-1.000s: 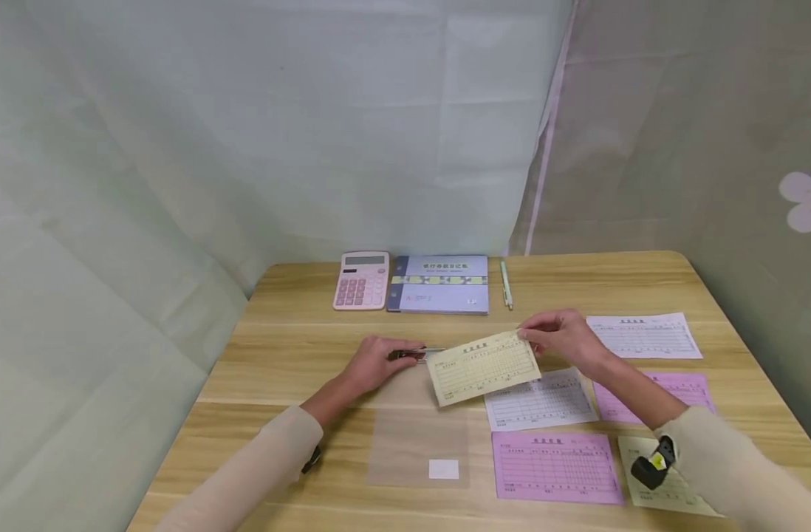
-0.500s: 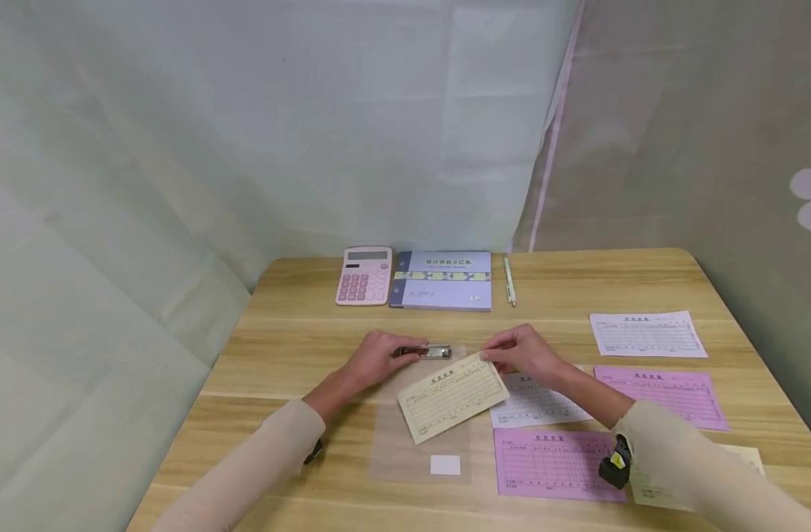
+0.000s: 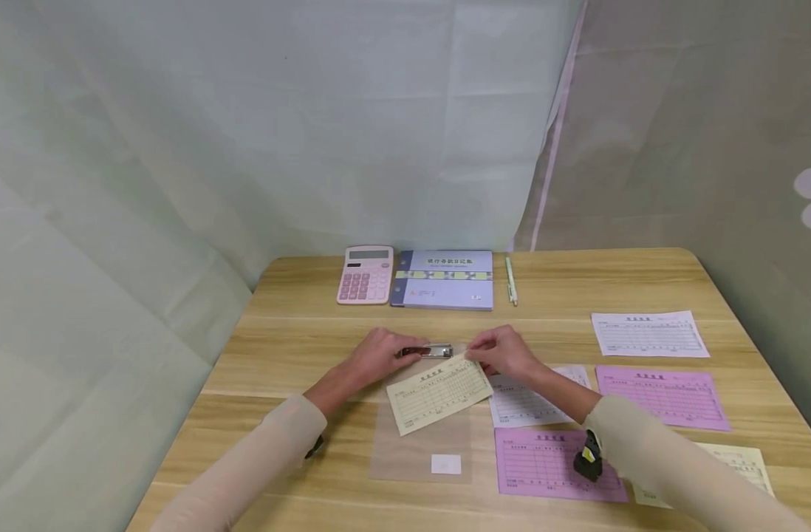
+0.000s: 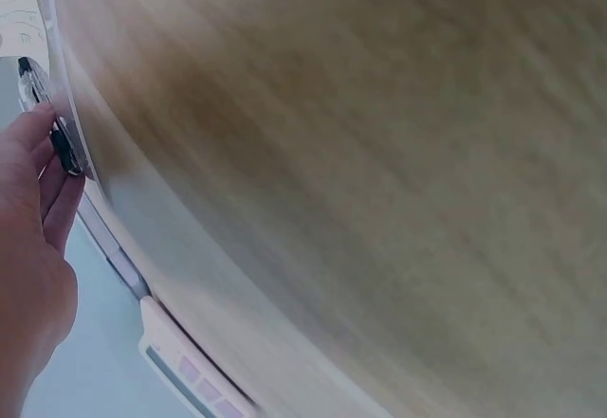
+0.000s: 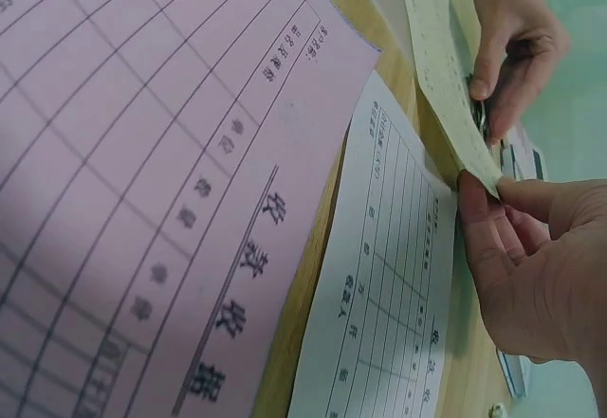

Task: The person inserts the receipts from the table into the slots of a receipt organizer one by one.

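Note:
My left hand (image 3: 379, 356) pinches the metal clip (image 3: 437, 351) at the top of a see-through clipboard (image 3: 405, 464), thumb on one side and fingers on the other in the left wrist view. A white label (image 3: 446, 464) shows near the board's lower edge. Between thumb and fingers, my right hand (image 3: 505, 352) holds a yellow receipt slip (image 3: 439, 393) by its upper right corner. The slip lies tilted over the board, its top edge just below the clip. In the right wrist view the same slip (image 5: 441, 77) hangs from the right fingertips, close to the left hand.
White receipts (image 3: 650, 336), pink receipts (image 3: 665, 397) and another yellow receipt (image 3: 744, 465) lie spread on the right of the wooden table (image 3: 259, 473). A pink calculator (image 3: 365, 275), a blue account book (image 3: 442, 281) and a pen (image 3: 510, 281) lie along the back, before hanging curtains.
My right hand has carried the yellow receipt slip leftward, from over the white receipt to over the clipboard. The left hand stays at the clip, which now shows more fully.

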`<act>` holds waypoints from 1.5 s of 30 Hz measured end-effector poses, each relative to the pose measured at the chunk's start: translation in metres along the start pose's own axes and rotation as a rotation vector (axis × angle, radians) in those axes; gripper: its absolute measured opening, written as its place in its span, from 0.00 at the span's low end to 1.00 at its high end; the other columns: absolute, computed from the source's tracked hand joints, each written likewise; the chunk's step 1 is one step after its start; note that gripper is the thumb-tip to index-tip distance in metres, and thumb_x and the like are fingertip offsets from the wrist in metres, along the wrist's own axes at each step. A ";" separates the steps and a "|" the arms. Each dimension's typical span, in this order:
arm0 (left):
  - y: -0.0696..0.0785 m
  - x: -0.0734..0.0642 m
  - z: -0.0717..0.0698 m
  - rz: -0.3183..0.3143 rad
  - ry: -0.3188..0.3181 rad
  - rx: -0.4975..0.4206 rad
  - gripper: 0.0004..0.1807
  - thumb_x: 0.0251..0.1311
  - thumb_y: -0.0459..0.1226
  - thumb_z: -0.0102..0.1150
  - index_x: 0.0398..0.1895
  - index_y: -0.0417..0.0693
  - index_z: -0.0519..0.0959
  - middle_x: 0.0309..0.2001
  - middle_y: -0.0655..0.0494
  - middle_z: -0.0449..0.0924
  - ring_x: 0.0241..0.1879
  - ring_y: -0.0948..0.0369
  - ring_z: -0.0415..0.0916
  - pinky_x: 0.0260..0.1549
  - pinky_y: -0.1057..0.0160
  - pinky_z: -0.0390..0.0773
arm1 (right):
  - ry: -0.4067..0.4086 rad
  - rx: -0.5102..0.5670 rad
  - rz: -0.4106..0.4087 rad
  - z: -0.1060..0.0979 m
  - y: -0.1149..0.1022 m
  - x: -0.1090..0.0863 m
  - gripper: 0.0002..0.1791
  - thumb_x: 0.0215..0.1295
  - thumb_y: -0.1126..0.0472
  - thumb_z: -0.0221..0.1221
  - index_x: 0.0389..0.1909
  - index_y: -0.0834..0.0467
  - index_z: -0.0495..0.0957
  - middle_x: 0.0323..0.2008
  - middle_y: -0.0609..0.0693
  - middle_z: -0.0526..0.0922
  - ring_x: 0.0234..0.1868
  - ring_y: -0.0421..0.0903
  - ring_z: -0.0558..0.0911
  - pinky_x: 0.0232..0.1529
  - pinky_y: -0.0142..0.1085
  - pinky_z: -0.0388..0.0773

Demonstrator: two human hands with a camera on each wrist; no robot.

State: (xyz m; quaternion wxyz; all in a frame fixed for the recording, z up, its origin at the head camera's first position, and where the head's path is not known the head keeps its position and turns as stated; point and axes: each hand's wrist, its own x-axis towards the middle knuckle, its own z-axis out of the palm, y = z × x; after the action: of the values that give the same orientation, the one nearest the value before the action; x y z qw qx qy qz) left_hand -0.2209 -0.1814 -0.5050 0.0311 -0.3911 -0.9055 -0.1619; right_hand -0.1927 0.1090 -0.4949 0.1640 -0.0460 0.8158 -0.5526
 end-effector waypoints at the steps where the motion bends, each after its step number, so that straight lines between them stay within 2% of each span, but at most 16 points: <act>1: 0.000 0.000 0.000 0.006 -0.003 0.004 0.16 0.70 0.41 0.71 0.59 0.52 0.88 0.53 0.56 0.89 0.43 0.61 0.90 0.43 0.65 0.88 | 0.004 -0.006 0.004 0.001 0.000 0.000 0.06 0.69 0.68 0.69 0.43 0.67 0.87 0.33 0.54 0.89 0.29 0.46 0.87 0.33 0.39 0.89; 6: 0.002 0.002 -0.003 0.026 -0.013 0.019 0.16 0.69 0.41 0.72 0.58 0.51 0.88 0.51 0.55 0.90 0.37 0.63 0.89 0.39 0.66 0.88 | 0.007 -0.031 -0.008 0.004 -0.005 0.001 0.06 0.69 0.68 0.69 0.44 0.66 0.87 0.35 0.55 0.89 0.32 0.47 0.88 0.34 0.38 0.89; 10: 0.002 0.003 -0.004 0.033 -0.033 0.031 0.16 0.69 0.40 0.71 0.58 0.51 0.88 0.51 0.54 0.90 0.34 0.65 0.88 0.38 0.67 0.87 | 0.017 -0.075 -0.022 0.006 -0.007 0.004 0.06 0.69 0.67 0.69 0.43 0.65 0.88 0.34 0.54 0.89 0.30 0.45 0.87 0.31 0.37 0.88; 16: 0.003 0.005 -0.007 0.040 -0.062 0.039 0.15 0.70 0.40 0.71 0.58 0.51 0.89 0.50 0.53 0.91 0.25 0.69 0.78 0.31 0.71 0.82 | 0.033 -0.140 -0.038 0.009 -0.008 0.009 0.04 0.69 0.68 0.69 0.42 0.64 0.89 0.31 0.52 0.89 0.26 0.44 0.85 0.28 0.36 0.86; 21: 0.003 0.007 -0.007 0.072 -0.058 0.053 0.16 0.69 0.38 0.71 0.58 0.49 0.88 0.47 0.53 0.91 0.22 0.70 0.74 0.26 0.74 0.77 | 0.043 -0.169 -0.053 0.009 -0.008 0.011 0.04 0.68 0.68 0.70 0.40 0.64 0.89 0.31 0.51 0.89 0.26 0.44 0.84 0.28 0.36 0.85; 27: 0.002 0.007 -0.006 0.106 -0.042 0.083 0.15 0.68 0.37 0.71 0.57 0.48 0.89 0.44 0.53 0.92 0.21 0.70 0.73 0.23 0.76 0.75 | 0.054 -0.227 -0.082 0.010 -0.008 0.011 0.02 0.67 0.67 0.70 0.39 0.61 0.90 0.33 0.50 0.89 0.32 0.43 0.84 0.33 0.34 0.82; 31: 0.003 0.008 -0.006 0.117 -0.035 0.107 0.14 0.69 0.39 0.71 0.56 0.49 0.89 0.45 0.54 0.92 0.21 0.70 0.74 0.22 0.76 0.75 | 0.057 -0.257 -0.104 0.011 -0.008 0.011 0.02 0.67 0.67 0.71 0.38 0.61 0.90 0.33 0.49 0.89 0.34 0.44 0.83 0.36 0.35 0.82; 38: 0.005 0.008 -0.001 0.116 0.016 0.146 0.14 0.70 0.46 0.71 0.52 0.51 0.90 0.45 0.56 0.92 0.31 0.66 0.88 0.33 0.69 0.87 | 0.061 -0.287 -0.117 0.013 -0.009 0.012 0.02 0.67 0.65 0.71 0.37 0.60 0.91 0.33 0.48 0.89 0.34 0.43 0.83 0.37 0.35 0.81; 42: 0.006 0.009 0.001 0.118 0.043 0.173 0.13 0.70 0.46 0.71 0.50 0.51 0.91 0.43 0.57 0.92 0.33 0.65 0.89 0.33 0.68 0.87 | 0.067 -0.288 -0.114 0.013 -0.010 0.012 0.03 0.67 0.64 0.72 0.36 0.61 0.91 0.32 0.48 0.89 0.33 0.43 0.83 0.35 0.34 0.79; 45: 0.006 0.010 0.003 0.141 0.059 0.200 0.12 0.70 0.45 0.71 0.50 0.51 0.91 0.42 0.57 0.92 0.30 0.67 0.87 0.30 0.70 0.86 | 0.067 -0.286 -0.108 0.013 -0.010 0.012 0.03 0.68 0.64 0.71 0.36 0.60 0.91 0.32 0.48 0.89 0.32 0.43 0.82 0.33 0.34 0.78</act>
State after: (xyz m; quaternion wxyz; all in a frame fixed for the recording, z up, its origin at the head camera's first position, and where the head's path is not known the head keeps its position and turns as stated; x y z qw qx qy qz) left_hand -0.2232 -0.1702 -0.5041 0.1077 -0.4441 -0.8859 -0.0796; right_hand -0.2009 0.0905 -0.4926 0.0987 -0.0942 0.8876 -0.4398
